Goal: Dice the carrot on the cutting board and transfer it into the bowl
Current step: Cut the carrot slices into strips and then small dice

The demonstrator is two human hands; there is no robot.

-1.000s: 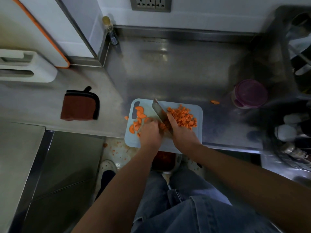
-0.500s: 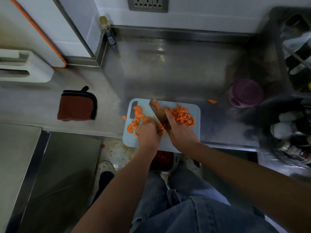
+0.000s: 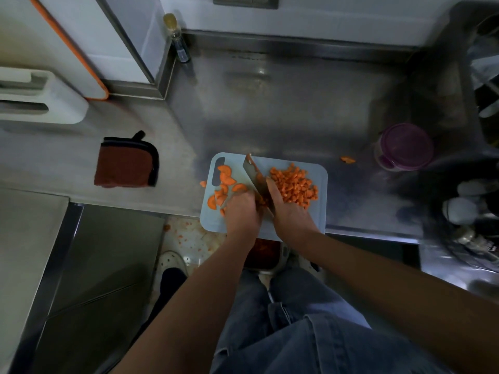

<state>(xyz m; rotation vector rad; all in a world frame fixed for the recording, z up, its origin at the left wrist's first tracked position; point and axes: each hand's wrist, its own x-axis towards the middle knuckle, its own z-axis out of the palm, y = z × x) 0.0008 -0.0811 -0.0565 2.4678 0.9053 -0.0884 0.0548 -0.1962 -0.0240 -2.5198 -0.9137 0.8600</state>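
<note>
On the cutting board (image 3: 216, 222), the right grip (image 3: 290, 214) clasps the knife (image 3: 252, 172). The left grip (image 3: 241, 209), curled onto carrot slices (image 3: 226, 180), sits beside the blade and could get nicked.

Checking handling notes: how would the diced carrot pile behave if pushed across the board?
Probably scatters: the diced carrot pile is loose small pieces, and a stray piece lies on the counter. Likely light, sliding easily on the smooth cutting board.
</note>
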